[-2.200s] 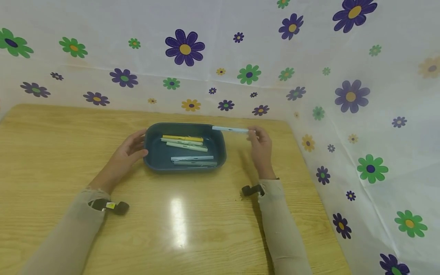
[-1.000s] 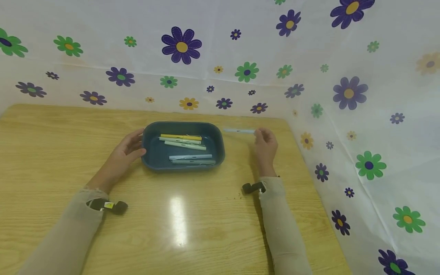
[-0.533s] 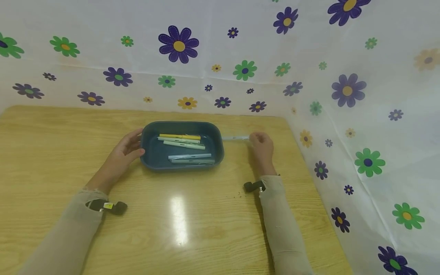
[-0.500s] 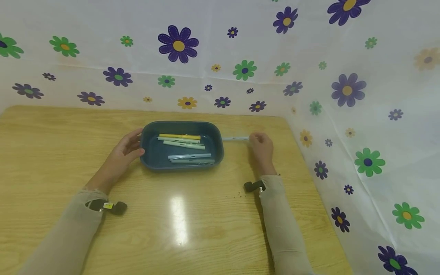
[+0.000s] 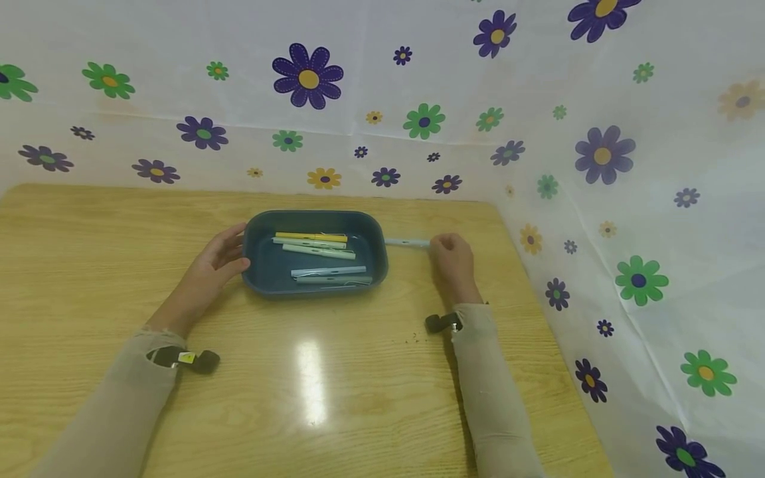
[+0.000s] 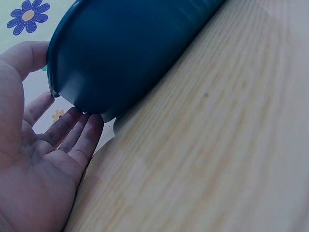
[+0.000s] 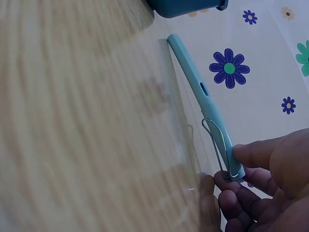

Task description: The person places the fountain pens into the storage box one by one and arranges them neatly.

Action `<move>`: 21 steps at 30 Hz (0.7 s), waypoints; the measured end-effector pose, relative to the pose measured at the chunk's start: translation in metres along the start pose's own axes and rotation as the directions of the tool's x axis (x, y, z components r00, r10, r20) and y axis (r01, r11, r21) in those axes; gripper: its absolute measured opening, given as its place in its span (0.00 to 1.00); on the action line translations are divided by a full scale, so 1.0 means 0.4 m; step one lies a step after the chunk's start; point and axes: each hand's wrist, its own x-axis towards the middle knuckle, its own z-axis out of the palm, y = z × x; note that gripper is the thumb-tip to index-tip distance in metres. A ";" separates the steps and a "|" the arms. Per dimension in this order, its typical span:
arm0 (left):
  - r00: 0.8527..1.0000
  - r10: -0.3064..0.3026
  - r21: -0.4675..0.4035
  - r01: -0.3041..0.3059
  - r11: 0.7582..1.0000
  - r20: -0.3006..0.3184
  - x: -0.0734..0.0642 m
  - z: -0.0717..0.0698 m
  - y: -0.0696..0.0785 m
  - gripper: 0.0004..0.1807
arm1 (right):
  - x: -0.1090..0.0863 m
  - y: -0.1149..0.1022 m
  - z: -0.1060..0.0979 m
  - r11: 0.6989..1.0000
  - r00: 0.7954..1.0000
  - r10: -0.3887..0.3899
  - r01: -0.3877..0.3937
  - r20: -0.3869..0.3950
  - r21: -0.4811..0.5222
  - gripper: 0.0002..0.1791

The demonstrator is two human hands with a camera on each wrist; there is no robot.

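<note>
The blue-green bin (image 5: 257,285) stands on the table. In it lie a yellow pen (image 5: 311,236), two pale green pens (image 5: 319,251) beside it, and a light blue pen (image 5: 329,271) with a grey-green one (image 5: 335,280) nearer the front. My left hand (image 5: 209,272) touches the bin's left end; in the left wrist view the fingertips meet its outer wall and the thumb its rim. Right of the bin, my right hand (image 5: 454,265) pinches a light blue pen (image 7: 203,96) by its clip end. The pen's far tip appears to touch the tabletop, and its clip end is raised.
The wooden table (image 5: 239,411) is glossy and carries a bright reflection near the front. A white cloth with printed flowers (image 5: 358,79) hangs behind the table and along its right side. Small dark specks (image 5: 415,338) lie near the right sleeve.
My right hand has carried the light blue pen from over the bin's right rim to the right, then down to the tabletop and slightly back left. The left hand has stayed at the bin.
</note>
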 end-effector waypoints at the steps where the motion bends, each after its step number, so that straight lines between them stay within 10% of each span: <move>1: 1.000 0.000 -0.001 0.000 1.000 0.001 0.000 0.000 0.001 0.37 | 0.002 0.001 -0.001 1.000 1.000 -0.004 0.004 0.000 -0.010 0.17; 21: 1.000 0.006 -0.004 -0.006 1.000 0.000 0.002 -0.004 -0.005 0.37 | 0.009 -0.002 -0.005 0.996 0.999 0.002 0.003 0.050 -0.090 0.16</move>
